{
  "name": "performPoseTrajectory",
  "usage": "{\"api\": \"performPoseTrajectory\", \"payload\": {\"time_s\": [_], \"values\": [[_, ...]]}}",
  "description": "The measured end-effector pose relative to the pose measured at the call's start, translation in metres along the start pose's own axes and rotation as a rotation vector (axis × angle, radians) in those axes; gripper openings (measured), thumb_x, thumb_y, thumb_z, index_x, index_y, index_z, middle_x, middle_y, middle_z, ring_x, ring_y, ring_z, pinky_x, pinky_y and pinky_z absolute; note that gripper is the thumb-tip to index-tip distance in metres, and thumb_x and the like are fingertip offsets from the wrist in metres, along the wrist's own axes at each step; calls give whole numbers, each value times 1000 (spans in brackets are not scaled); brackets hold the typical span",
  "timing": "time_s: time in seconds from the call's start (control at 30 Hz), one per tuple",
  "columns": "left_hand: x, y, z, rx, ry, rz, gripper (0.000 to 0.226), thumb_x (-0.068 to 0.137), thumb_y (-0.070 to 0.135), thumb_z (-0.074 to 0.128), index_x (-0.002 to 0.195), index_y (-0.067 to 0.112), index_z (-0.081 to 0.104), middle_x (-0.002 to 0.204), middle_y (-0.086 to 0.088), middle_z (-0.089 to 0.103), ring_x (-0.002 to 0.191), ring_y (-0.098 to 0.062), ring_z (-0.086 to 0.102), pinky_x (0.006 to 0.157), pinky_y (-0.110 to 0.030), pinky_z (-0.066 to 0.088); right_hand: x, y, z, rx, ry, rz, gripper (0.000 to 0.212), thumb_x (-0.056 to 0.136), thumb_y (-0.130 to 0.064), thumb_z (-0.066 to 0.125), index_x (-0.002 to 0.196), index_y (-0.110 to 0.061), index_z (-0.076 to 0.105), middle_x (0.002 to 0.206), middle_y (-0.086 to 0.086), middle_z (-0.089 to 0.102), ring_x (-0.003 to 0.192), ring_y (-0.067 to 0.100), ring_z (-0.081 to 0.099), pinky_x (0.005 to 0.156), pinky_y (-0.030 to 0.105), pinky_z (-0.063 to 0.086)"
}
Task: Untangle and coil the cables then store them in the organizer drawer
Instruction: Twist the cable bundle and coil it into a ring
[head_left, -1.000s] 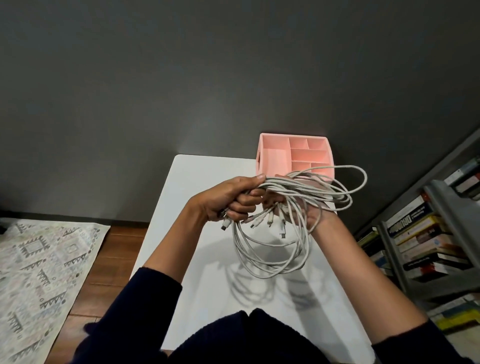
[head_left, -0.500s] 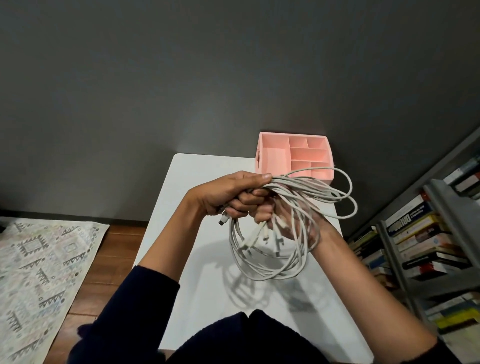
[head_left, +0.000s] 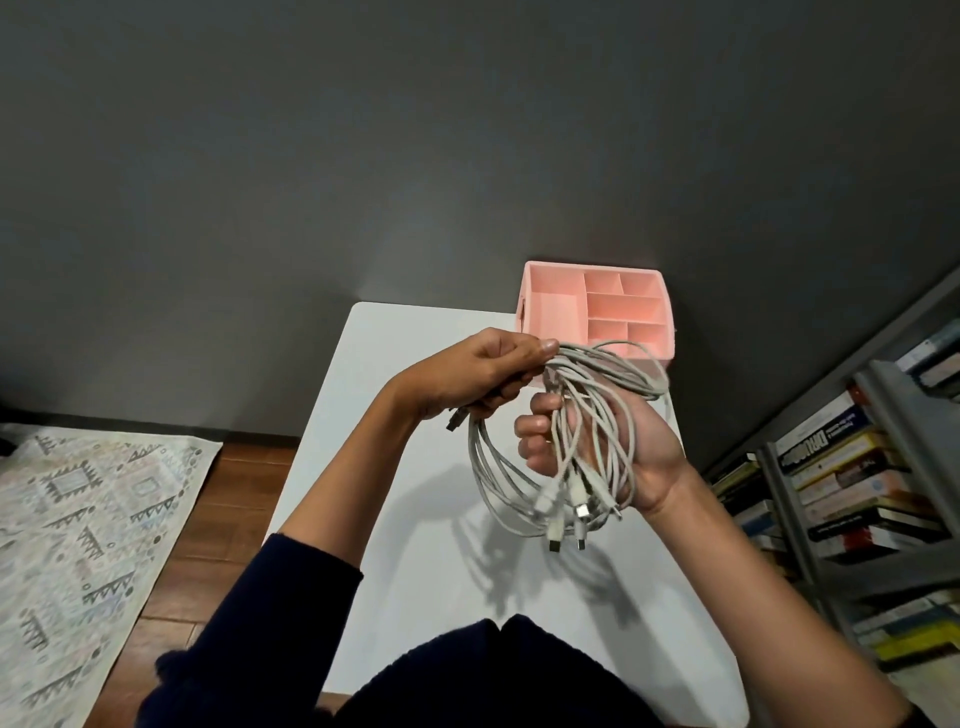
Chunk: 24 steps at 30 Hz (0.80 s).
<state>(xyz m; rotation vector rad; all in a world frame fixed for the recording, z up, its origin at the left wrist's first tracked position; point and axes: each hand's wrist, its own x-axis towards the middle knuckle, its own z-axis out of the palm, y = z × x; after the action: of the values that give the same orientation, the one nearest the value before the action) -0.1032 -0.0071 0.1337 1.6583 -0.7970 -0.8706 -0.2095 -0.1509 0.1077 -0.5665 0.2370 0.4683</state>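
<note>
Presently, the cables (head_left: 602, 366) are held as one bundle above the white table (head_left: 415, 545), clear of its surface. The left hand (head_left: 483, 379) has its fingers curled round the bundle's upper end. The right hand (head_left: 597, 452), palm up, has its fingers curled over strands crossing the palm. Loops hang toward 6 o'clock, with the plug ends (head_left: 555, 532) dangling together below the right hand. Strands cross one another, so separation is judged incomplete and no single cable is coiled. The pink organizer (head_left: 597, 270), at 12 o'clock from the hands on the table's far edge, shows bare compartments. Untangling, coiling and storing are all outstanding.
</note>
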Motion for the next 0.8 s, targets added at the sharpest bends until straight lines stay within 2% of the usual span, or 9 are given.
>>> {"api": "performPoseTrajectory", "payload": {"time_s": [0.17, 0.27, 0.33, 0.37, 0.43, 0.5, 0.63, 0.7, 0.8], "values": [[3, -3, -8, 18, 99, 25, 36, 101, 36, 40, 72, 15, 37, 61, -3, 26, 46, -10, 23, 38, -16, 24, 4, -1, -14, -62, -116, -18, 46, 93, -53, 33, 85, -9, 45, 80, 14, 45, 75, 33, 52, 95, 53, 44], [5, -8, -11, 29, 153, 34, 38, 101, 37, 39, 70, 16, 37, 60, -2, 29, 46, -9, 25, 38, -16, 26, 8, -6, -22, -125, -238, -16, 64, 83, -74, 33, 83, -11, 44, 72, 9, 44, 65, 29, 52, 104, 49, 36], [7, -12, -14, 35, 199, 31, 39, 101, 38, 39, 70, 14, 38, 59, -3, 31, 44, -8, 28, 39, -15, 28, 9, -11, -27, -230, -269, -5, 67, 76, -77, 49, 85, -10, 45, 71, 5, 43, 60, 21, 51, 106, 48, 33], [7, -15, -16, 32, 227, 29, 40, 101, 39, 38, 71, 13, 39, 59, -4, 32, 44, -8, 28, 39, -15, 29, 9, -13, -31, -348, -267, -14, 58, 77, -65, 62, 86, -10, 46, 70, 3, 43, 59, 17, 50, 106, 46, 34], [8, -19, -19, 28, 278, 31, 41, 101, 39, 38, 70, 14, 38, 60, -5, 32, 44, -9, 28, 39, -16, 29, 10, -16, -38, -773, -117, -96, 22, 80, -25, 71, 83, -13, 53, 70, 1, 45, 62, 11, 49, 94, 38, 44], [8, -21, -22, 58, 315, 37, 41, 102, 39, 37, 69, 15, 37, 60, -7, 33, 44, -10, 28, 39, -17, 29, 10, -19, -38, -1057, 67, -156, 9, 77, -8, 66, 80, -16, 63, 74, 7, 48, 70, 12, 53, 80, 31, 45], [10, -24, -22, 110, 379, 37, 41, 102, 38, 37, 69, 14, 37, 58, -6, 36, 42, -9, 30, 38, -18, 30, 19, -20, -37, -1190, 238, -171, 21, 87, -3, 59, 98, -18, 70, 90, 23, 58, 85, 22, 61, 84, 34, 49], [12, -27, -23, 144, 421, 27, 40, 102, 38, 37, 71, 12, 38, 55, -5, 36, 39, -8, 30, 39, -18, 30, 28, -21, -42, -1396, 400, -168, 24, 90, -11, 53, 113, -14, 60, 101, 21, 66, 83, 22, 67, 87, 43, 54], [18, -35, -24, 179, 503, -10, 39, 102, 38, 37, 74, 10, 38, 54, -4, 35, 36, -7, 30, 39, -20, 30, 39, -19, -43, -1767, 633, -147, 38, 93, -16, 44, 129, -9, 33, 103, 24, 61, 85, 35, 64, 75, 51, 54]]}}
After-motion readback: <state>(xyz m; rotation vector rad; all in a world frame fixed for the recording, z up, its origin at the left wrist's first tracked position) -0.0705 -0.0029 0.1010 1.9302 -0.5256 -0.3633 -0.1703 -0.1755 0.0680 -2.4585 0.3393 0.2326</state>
